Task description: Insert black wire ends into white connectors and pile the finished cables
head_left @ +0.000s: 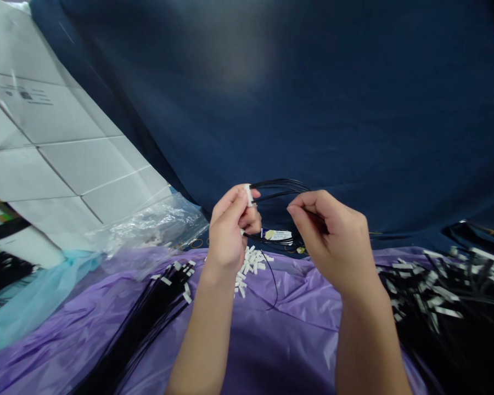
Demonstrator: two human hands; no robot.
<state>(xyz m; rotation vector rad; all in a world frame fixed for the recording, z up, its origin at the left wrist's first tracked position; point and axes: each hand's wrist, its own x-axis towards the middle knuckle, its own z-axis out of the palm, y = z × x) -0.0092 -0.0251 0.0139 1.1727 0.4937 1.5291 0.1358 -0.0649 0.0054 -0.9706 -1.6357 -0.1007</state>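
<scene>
Between the thumb and fingers of my left hand (230,225) is a white plastic connector housing (249,195). Several thin black wires (282,184) run from it in an arc towards my right hand (333,236). That hand is closed, thumb against forefinger, around the black wires. More black wires (271,240) come out below the left fingers, with a bit of white at their end. One thin wire (276,280) curls down over the purple sheet. Beneath my hands lies a pile of small white connectors (253,262).
Bundles of black wires with white ends lie at left (148,307) and right (432,296) on the purple plastic sheet (288,340). A white-labelled packet (278,235) lies behind. Clear plastic film (156,219) and white boxes (66,115) stand left; a dark blue cloth (313,99) hangs ahead.
</scene>
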